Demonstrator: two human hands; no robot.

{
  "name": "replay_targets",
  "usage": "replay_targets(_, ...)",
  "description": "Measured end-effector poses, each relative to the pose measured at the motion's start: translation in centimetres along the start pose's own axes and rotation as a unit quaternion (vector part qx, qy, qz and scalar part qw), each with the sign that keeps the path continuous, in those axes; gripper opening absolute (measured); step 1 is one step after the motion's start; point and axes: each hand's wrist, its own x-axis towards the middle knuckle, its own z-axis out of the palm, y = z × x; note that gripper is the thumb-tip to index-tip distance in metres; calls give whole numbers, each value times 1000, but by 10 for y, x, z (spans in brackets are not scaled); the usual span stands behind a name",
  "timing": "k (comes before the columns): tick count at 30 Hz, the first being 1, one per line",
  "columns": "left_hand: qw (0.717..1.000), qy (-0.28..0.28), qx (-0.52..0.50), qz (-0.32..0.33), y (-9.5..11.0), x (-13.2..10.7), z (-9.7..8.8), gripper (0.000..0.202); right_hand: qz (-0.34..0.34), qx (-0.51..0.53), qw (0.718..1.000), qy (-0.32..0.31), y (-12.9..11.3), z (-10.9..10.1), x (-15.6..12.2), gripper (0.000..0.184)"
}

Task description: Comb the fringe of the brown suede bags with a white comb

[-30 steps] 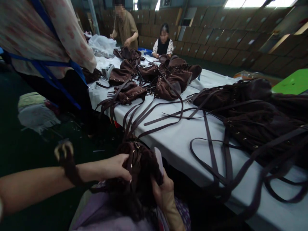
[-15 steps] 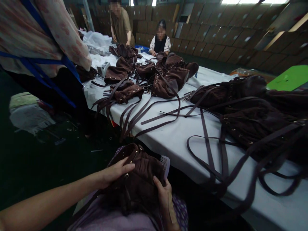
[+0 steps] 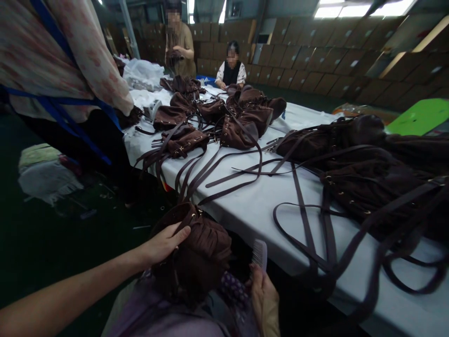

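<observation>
A dark brown drawstring bag (image 3: 206, 238) with metal eyelets rests on my lap. My left hand (image 3: 170, 241) grips its upper edge, thumb on the outside near an eyelet and the other fingers hidden behind the material. Off to the right of the bag, my right hand (image 3: 261, 285) is closed around a pale comb (image 3: 259, 253), whose teeth point up and to the left. Comb and bag are apart.
A white-covered table (image 3: 245, 206) runs alongside, bearing several brown bags (image 3: 245, 121) with long straps (image 3: 298, 206) trailing over its edge. One co-worker (image 3: 63, 70) stands close at left; two people are at the far end. Stacked cartons (image 3: 315, 61) line the back.
My right hand has drawn away from the bag to the right, taking the comb with it. My left hand keeps its grip, and the bag has turned slightly. The far standing person's hands have risen.
</observation>
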Motion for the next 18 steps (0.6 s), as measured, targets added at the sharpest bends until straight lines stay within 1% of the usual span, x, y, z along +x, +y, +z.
replay_targets(1, 1000, -2, 21, 7, -3, 0, 3, 53, -32, -32, 999, 8, -8, -6, -7, 54)
replay_targets(2, 999, -4, 35, 10, -7, 1, 6, 54, -82, -58, 995, 19, -18, -8, -16, 49)
replay_targets(4, 999, -6, 46, 14, -15, 1, 15, 56, -211, -104, 971, 34, -44, -3, -35, 41)
replay_targets(5, 998, -5, 53, 18, -18, 0, 21, 56, -268, -134, 954, 23, -57, 5, -42, 39)
replay_targets(6, 998, -1, 60, 19, -19, -1, 26, 56, -311, -171, 935, -4, -69, 16, -48, 41)
replay_targets(7, 998, 5, 65, 16, -20, -2, 30, 56, -332, -218, 917, -43, -78, 26, -52, 44)
replay_targets(8, 998, 18, 66, 9, -20, -3, 33, 56, -329, -271, 900, -89, -85, 37, -53, 49)
replay_targets(10, 996, 60, 65, -1, -19, -5, 36, 57, -276, -374, 869, -168, -90, 51, -48, 54)
replay_targets(12, 993, 97, 67, 3, -19, -7, 35, 56, -223, -440, 844, -209, -88, 53, -37, 53)
replay_targets(14, 992, 103, 74, 23, -22, -6, 33, 52, -202, -468, 835, -210, -84, 47, -22, 50)
replay_targets(16, 992, 92, 71, 43, -26, -3, 33, 50, -195, -474, 836, -194, -81, 39, -8, 48)
replay_targets(18, 994, 87, 46, 39, -30, 2, 37, 51, -191, -475, 841, -176, -82, 33, 6, 48)
